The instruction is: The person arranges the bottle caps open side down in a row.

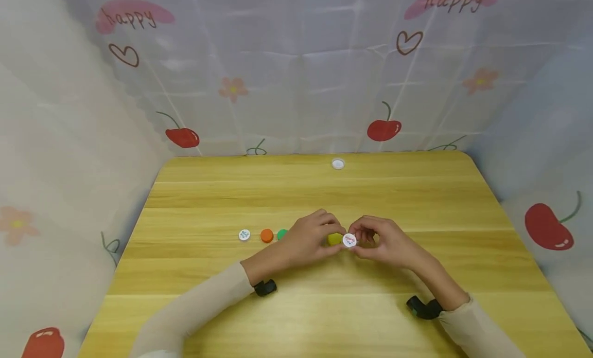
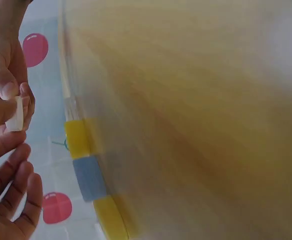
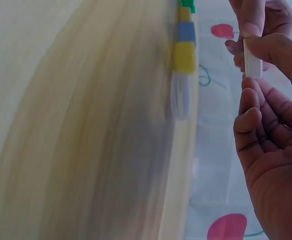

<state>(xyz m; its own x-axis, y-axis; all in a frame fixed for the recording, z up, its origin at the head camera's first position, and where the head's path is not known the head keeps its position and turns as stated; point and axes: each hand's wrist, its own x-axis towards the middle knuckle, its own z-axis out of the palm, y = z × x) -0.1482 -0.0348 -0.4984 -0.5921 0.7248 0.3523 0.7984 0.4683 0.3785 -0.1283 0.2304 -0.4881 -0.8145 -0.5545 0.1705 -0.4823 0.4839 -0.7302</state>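
Observation:
A white round bottle cap (image 1: 349, 239) with a printed face is raised a little above the table, between both hands. My left hand (image 1: 312, 237) pinches its left edge with thumb and forefinger. On the opposite edge, my right hand (image 1: 389, 242) pinches it too, thumb below and fingers above in the head view. Seen edge-on, the cap (image 3: 253, 60) looks thin and pale in the right wrist view. Just behind it, a yellow cap (image 1: 334, 238) is partly covered by the fingers. The left hand hides part of the row.
Left of the hands lie a printed white cap (image 1: 244, 235), an orange cap (image 1: 266, 235) and a green cap (image 1: 282, 234). A blue cap (image 2: 90, 178) sits between two yellow ones. Near the back edge of the wooden table (image 1: 208, 193) lies a white round lid (image 1: 338, 164).

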